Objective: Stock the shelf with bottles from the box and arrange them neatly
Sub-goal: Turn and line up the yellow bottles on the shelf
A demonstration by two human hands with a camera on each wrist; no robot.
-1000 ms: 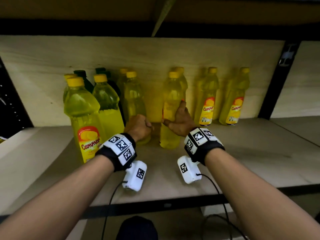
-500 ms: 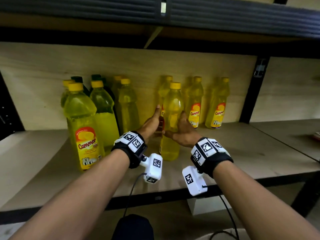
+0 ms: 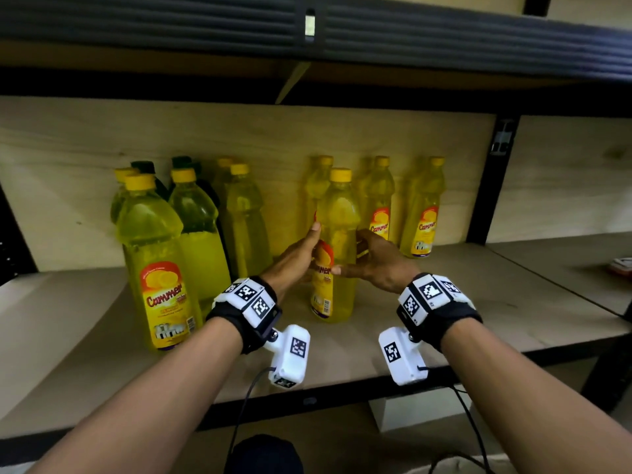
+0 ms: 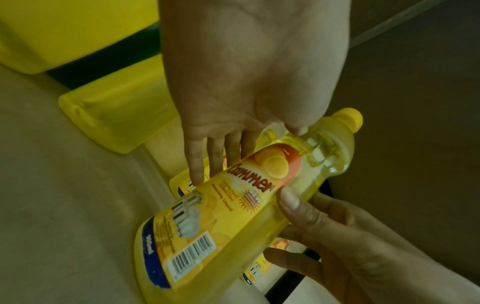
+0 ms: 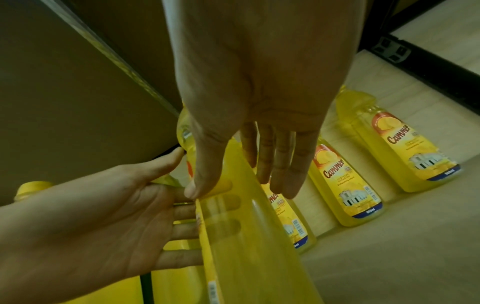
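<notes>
A yellow Cammer bottle [image 3: 340, 234] stands upright on the wooden shelf [image 3: 444, 313], a little in front of the back row. Its label faces front-left in the head view. My left hand [image 3: 297, 258] lies against the bottle's left side with straight fingers and the thumb up. The right wrist view shows that left hand [image 5: 103, 222] with its fingers reaching behind the bottle [image 5: 246, 246]. My right hand [image 3: 372, 261] holds the bottle's right side. In the left wrist view the right hand's [image 4: 337, 236] thumb presses the label of the bottle [image 4: 233, 216] and its fingers curl round the back.
A large yellow bottle [image 3: 154, 268] stands front left among several more, two of them dark green [image 3: 147, 169]. Two labelled bottles [image 3: 422, 213] stand at the back wall on the right. A black upright [image 3: 492, 186] bounds the bay and the upper shelf [image 3: 307, 29] hangs low.
My left hand has opened from a fist and moved right onto the bottle. The bottle has turned so that its label now shows at the front left. The camera has pulled back.
</notes>
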